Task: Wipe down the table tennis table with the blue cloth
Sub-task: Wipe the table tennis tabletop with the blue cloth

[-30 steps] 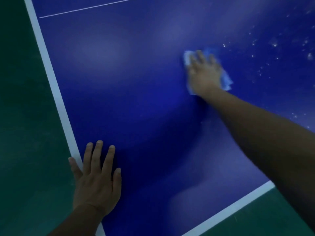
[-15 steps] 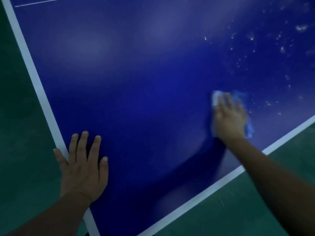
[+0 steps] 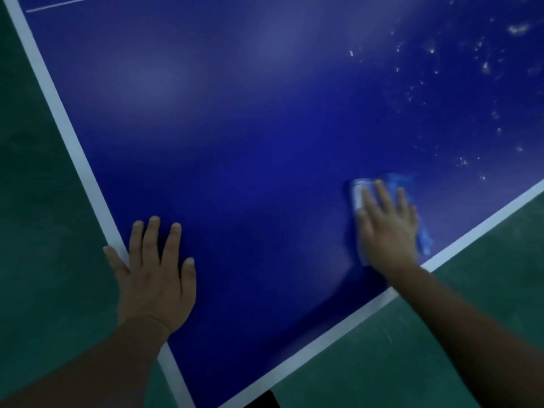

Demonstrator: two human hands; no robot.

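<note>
Head view: cloth (image 3: 424, 237) near table edge (image 3: 477, 228)

Most of the blue cloth (image 3: 421, 231) lies hidden under the right hand (image 3: 388, 231), and its showing edges are smeared by blur. The table tennis table (image 3: 250, 128) runs out past the top and right edges. White specks (image 3: 485, 66) near its far right are perhaps dust, too small to tell.

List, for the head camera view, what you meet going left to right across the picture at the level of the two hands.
Green floor → white edge line → left hand → bare blue table surface → right hand pressing the blue cloth → white end line → green floor again.
</note>
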